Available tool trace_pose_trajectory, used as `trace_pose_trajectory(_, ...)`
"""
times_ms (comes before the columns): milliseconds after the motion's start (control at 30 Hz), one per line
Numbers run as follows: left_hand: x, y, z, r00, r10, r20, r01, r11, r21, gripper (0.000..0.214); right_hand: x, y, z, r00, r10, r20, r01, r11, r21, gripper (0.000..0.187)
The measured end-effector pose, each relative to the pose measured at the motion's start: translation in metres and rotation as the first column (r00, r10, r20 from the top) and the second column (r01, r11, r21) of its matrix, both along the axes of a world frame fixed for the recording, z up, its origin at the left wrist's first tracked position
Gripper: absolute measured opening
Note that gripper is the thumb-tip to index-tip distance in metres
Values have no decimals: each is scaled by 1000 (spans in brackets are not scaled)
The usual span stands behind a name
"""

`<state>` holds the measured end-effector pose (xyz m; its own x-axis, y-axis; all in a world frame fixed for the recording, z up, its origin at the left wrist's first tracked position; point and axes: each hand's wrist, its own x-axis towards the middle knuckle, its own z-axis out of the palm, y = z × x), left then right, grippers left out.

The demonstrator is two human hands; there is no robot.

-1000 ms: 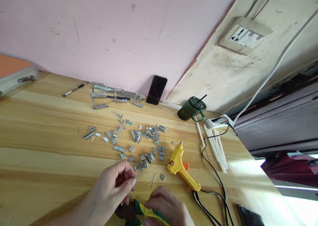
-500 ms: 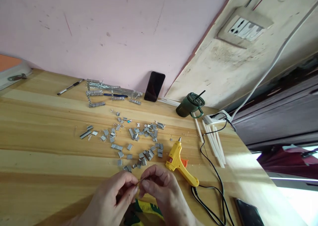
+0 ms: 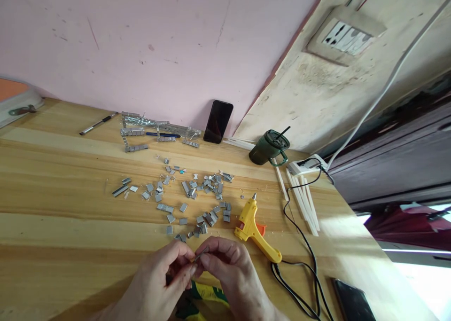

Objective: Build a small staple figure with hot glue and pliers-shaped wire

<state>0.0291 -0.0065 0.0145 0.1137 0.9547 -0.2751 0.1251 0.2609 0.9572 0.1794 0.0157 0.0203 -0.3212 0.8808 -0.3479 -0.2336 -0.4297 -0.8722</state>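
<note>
Both hands meet fingertip to fingertip at the front of the wooden table. A small thin grey piece (image 3: 201, 253) shows between them. My left hand (image 3: 158, 276) pinches one end of it, and my right hand (image 3: 234, 274) pinches the other; most of it is hidden by the fingers. Just beyond the fingers lie many loose grey pieces (image 3: 211, 217), small, flat and folded-looking. A yellow glue gun (image 3: 252, 222) with an orange trigger rests to the right of my right hand. Beneath the hands, a yellow and green item (image 3: 206, 293) is partly covered.
Against the wall lean a phone (image 3: 218, 121) and, further left, thin wires (image 3: 162, 123) with grey pieces. A green mug (image 3: 268, 148) stands behind white glue sticks (image 3: 305, 203). A black cable (image 3: 306, 246) runs from a power strip (image 3: 306, 166). Another phone (image 3: 354, 300) lies front right.
The small grey piece shows more clearly between the fingertips, and the right fingers have shifted slightly. The view has tilted a little; the table items have not moved.
</note>
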Motion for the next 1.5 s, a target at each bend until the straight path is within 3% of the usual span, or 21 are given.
trace_pose_trajectory(200, 0, 9, 3, 982, -49, 181, 82, 980, -179, 17, 1, 1, 8, 990, -24, 137, 13, 996, 84, 12)
trace_pose_trajectory(300, -1, 5, 4, 989, -18, 144, 38, 991, -131, 15, 1, 1, 5, 996, -7, 93, 1, 998, 65, 12)
trace_pose_trajectory(433, -2, -1, 2, 998, -41, 54, 41, 999, 5, 13, 1, 1, -3, 996, -2, -85, 0, 999, -32, 11)
trace_pose_trajectory(533, -2, -1, 2, 990, -11, 142, 18, 999, -51, 18, 1, 0, -6, 993, -12, -119, 7, 999, -42, 13)
trace_pose_trajectory(700, 0, 1, 8, 976, 20, 219, 2, 995, -100, 22, 3, -4, -4, 999, 0, -38, 3, 997, 82, 15)
trace_pose_trajectory(867, 4, -2, 8, 978, 118, 171, -102, 990, -99, 17, 4, -6, -2, 1000, -6, 17, 4, 994, 111, 16)
trace_pose_trajectory(1267, 4, -2, 6, 991, 59, 120, -48, 995, -90, 14, 3, -3, 2, 994, 6, 111, -11, 999, 51, 21)
trace_pose_trajectory(1367, 2, -3, 2, 997, 20, 81, -16, 999, -48, 14, 2, -2, 1, 999, -22, 46, 20, 999, 43, 15)
trace_pose_trajectory(1500, -3, -4, -5, 998, -45, -33, 48, 993, 104, 13, 2, -2, -5, 995, -32, -91, 37, 998, 58, 6)
